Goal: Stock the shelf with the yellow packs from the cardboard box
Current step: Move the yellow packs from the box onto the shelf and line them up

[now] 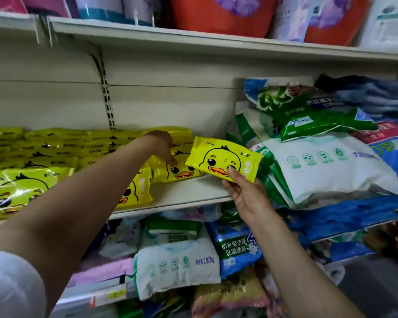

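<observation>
The cream metal shelf [189,191] is seen carrying rows of yellow duck packs [55,152] stacked along its back and left side, while big white, green and blue detergent bags [326,166] are piled at its right end. A bare strip is left near the front edge. One yellow duck-face pack [223,160] is held up just above that front edge, pinched at its lower rim by the right hand [244,193], thumb on the duck's eye. The left hand [162,145] is laid on a shelved pack [182,171], fingers bent down onto it.
</observation>
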### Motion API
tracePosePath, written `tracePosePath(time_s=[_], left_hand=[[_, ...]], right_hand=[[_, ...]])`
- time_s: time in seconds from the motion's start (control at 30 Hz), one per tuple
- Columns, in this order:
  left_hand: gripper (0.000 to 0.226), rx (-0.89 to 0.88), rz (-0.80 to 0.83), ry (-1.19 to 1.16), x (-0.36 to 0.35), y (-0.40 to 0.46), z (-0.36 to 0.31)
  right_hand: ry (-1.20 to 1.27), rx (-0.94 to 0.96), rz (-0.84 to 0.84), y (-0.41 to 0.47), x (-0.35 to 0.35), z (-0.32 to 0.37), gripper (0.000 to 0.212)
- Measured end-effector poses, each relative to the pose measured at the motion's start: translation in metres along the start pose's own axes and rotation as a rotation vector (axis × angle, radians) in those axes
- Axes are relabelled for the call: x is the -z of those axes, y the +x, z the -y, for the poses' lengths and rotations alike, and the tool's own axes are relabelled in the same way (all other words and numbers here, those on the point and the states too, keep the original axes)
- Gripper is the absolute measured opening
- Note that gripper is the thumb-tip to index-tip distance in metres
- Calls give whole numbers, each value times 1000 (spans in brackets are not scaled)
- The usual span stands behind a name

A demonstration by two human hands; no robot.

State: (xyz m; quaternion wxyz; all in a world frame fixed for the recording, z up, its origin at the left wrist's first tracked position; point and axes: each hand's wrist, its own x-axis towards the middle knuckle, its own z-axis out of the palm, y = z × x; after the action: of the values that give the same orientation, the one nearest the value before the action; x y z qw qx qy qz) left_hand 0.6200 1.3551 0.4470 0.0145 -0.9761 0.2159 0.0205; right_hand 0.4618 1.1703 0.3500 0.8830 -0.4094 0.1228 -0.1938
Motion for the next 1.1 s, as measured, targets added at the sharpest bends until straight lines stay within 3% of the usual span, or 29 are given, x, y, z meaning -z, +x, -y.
tracePosePath(time_s=[0.13, 0.27, 0.33, 0.43, 0.57, 0.73, 1.0, 1.1], left_hand=[[57, 20, -20, 72, -1, -2, 1], [41, -32, -264, -333, 21, -12, -2], [49, -160, -175, -457, 31, -20, -10], [73, -213, 58, -324, 29, -24, -24], [80, -167, 20, -156, 21, -21, -24], [71, -118, 8, -87, 16, -24, -16], [67, -81, -69, -92, 0, -23, -10], [72, -42, -141, -62, -12, -24, -9]], right_hand=[[-29, -29, 40, 12, -4, -4, 49], [-96, -53, 100, 20, -11, -6, 56], [-145, -88, 132, 22, -15, -6, 48], [-173, -138, 175, 23, -22, -9, 46], [-233, -173, 228, 25, -29, -10, 23], [-321, -115, 261, 33, -32, -14, 17], [-529, 30, 209, 37, -36, -24, 31], [-594, 65, 236, 36, -37, -23, 23]])
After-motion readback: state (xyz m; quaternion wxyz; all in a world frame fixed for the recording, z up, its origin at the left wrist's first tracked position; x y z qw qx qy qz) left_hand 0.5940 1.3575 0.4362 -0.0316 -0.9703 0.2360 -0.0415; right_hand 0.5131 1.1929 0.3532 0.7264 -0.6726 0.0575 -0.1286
